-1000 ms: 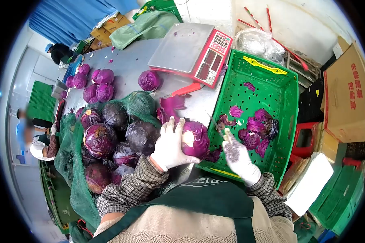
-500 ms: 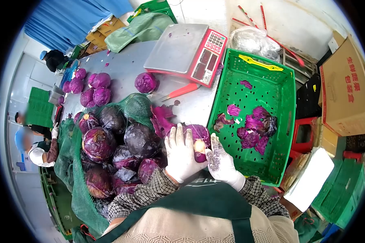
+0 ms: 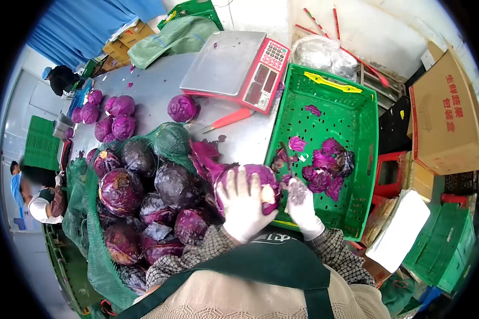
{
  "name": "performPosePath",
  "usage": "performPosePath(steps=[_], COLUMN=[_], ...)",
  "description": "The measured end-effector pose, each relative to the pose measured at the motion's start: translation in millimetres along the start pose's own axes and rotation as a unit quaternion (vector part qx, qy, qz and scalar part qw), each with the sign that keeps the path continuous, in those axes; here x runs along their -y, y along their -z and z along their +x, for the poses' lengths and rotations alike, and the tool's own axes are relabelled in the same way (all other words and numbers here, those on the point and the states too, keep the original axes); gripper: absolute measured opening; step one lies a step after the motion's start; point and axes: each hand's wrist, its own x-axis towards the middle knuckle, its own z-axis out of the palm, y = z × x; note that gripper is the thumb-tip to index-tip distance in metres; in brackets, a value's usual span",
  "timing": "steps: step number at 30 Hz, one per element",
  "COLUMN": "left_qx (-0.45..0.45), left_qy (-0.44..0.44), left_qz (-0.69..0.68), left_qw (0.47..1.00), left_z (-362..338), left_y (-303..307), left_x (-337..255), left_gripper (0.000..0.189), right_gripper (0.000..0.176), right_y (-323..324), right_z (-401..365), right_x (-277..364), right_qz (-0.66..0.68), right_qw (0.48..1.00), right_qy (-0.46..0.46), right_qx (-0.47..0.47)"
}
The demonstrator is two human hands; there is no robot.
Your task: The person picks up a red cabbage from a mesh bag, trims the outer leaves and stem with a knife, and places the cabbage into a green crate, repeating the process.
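Note:
My left hand (image 3: pixel 245 208), in a white glove, grips a red cabbage (image 3: pixel 270 178) from above and the near side, its fingers spread over the leaves. The pale cut stem shows beside my thumb. Right of the cabbage, my gloved right hand (image 3: pixel 302 210) is closed at the near left edge of the green crate (image 3: pixel 332 226); a thin dark thing rises from its fingers, too unclear to name. Torn purple leaves (image 3: pixel 205 157) lie left of the held cabbage. A green net bag (image 3: pixel 98 234) holds several dark red cabbages (image 3: pixel 121 191).
A scale (image 3: pixel 223 61) and a red-handled knife (image 3: pixel 231 120) lie on the metal table (image 3: pixel 159 74). Several trimmed cabbages (image 3: pixel 123 126) sit at its far left, one (image 3: pixel 182 108) near the scale. Loose leaves (image 3: pixel 330 159) lie in the crate. Cartons (image 3: pixel 447 111) stand right; co-workers (image 3: pixel 48 204) at left.
The view has shifted slightly. The cabbage shows more fully between my hands, its stem turned rightward. My right hand has moved off it to the right and closed.

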Motion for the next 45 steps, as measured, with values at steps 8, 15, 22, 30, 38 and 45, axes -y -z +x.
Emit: performPosePath(steps=[8,15,22,30,38,45], left_qx=[-0.056,-0.061,-0.01,-0.022,-0.012,-0.023], left_qy=[-0.002,-0.04,0.005,-0.001,0.021,0.04], left_qz=[-0.083,-0.111,-0.101,-0.096,-0.058,-0.042], left_qw=[0.995,0.991,0.995,0.995,0.998,0.998], left_z=[-22.7,-21.8,-1.8,9.3,14.4,17.2], left_y=[-2.8,-7.2,2.4,-0.9,3.2,1.0], left_x=[33.1,46.0,46.4,50.6,32.2,24.6], left_gripper=[0.1,0.101,0.102,0.101,0.099,0.1], right_gripper=[0.068,0.057,0.034,0.021,0.016,0.014], right_y=[-20.2,-3.6,8.4,35.7,11.5,-27.7], right_z=[0.2,19.1,12.8,-20.5,-23.2,-36.7], right_x=[29.0,37.2,35.6,22.2,-1.6,-22.0], right_qz=[0.206,0.105,0.156,-0.051,-0.079,0.013], right_qw=[0.97,0.98,0.983,0.983,0.993,0.999], right_qy=[-0.118,-0.062,0.006,0.034,-0.029,-0.012], right_qx=[0.047,0.156,0.092,0.171,0.08,0.034])
